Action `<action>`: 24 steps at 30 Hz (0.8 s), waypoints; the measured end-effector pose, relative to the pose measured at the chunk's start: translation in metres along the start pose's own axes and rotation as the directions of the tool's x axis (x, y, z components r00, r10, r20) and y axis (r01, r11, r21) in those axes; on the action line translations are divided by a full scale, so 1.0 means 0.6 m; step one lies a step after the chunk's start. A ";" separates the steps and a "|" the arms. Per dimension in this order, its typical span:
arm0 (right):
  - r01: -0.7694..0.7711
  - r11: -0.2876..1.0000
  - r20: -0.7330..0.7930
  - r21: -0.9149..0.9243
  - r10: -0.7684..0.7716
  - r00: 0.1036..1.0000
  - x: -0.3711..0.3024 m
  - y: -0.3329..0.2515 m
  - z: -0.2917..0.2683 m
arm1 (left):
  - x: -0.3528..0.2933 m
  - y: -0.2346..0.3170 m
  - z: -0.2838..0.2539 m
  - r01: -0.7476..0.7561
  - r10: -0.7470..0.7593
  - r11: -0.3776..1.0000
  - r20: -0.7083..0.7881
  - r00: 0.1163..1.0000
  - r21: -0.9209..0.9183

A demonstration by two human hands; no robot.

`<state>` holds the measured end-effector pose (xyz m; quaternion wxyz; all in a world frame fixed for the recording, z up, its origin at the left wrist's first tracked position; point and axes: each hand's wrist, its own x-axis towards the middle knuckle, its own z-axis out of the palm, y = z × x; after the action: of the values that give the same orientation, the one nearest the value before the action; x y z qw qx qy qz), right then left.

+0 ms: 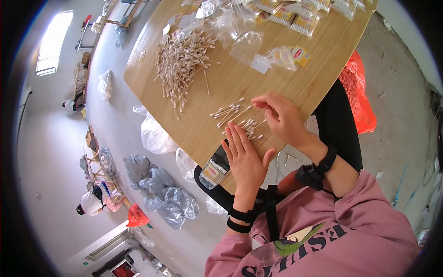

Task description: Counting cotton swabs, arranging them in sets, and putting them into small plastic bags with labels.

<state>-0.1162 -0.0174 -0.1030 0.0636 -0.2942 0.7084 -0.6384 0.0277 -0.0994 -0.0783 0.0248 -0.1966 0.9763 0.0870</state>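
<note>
My left hand (244, 159) lies palm down with its fingers stretched out, over the near edge of the wooden table (184, 131). Its fingertips touch or cover part of a small group of cotton swabs (250, 128). Just right of that group is my right hand (285, 119), fingers loosely bent and pointing left, with nothing visible in it. A few more loose cotton swabs (226, 108) lie ahead of both hands. Beside my left hand, at the table edge, sits a clear pack of cotton swabs (213, 173) with a yellow label. A large heap of cotton swabs (182, 64) is farther left.
Clear plastic bags (247, 46) and filled swab packs (295, 21) cover the far table. An open packet with a yellow card (300, 55) lies nearer. A red bag (357, 92) stands right of the table; grey plastic bags (161, 184) lie left. Another person (94, 201) works at the far left.
</note>
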 end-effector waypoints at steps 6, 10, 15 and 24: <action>0.041 0.998 0.124 -0.043 -0.035 0.992 0.009 -0.009 -0.013 | -0.028 0.013 0.006 -0.022 0.022 1.000 0.027 0.999 -0.003; 0.103 0.993 0.349 -0.051 -0.079 0.934 0.013 -0.018 -0.031 | -0.023 0.012 0.007 0.000 0.000 1.000 0.003 1.000 0.009; 0.191 0.960 0.388 -0.207 -0.099 0.916 0.006 -0.018 -0.023 | -0.020 0.011 0.016 -0.002 0.000 0.999 -0.039 0.999 -0.038; 0.221 0.939 0.295 -0.264 -0.139 0.945 0.001 -0.009 -0.006 | 0.002 0.007 0.017 0.019 -0.033 0.992 -0.117 0.993 -0.123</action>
<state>-0.1167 -0.0144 -0.0971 0.0567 -0.4493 0.7497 -0.4826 0.0252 -0.0945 -0.0877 -0.0445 -0.2154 0.9662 0.1343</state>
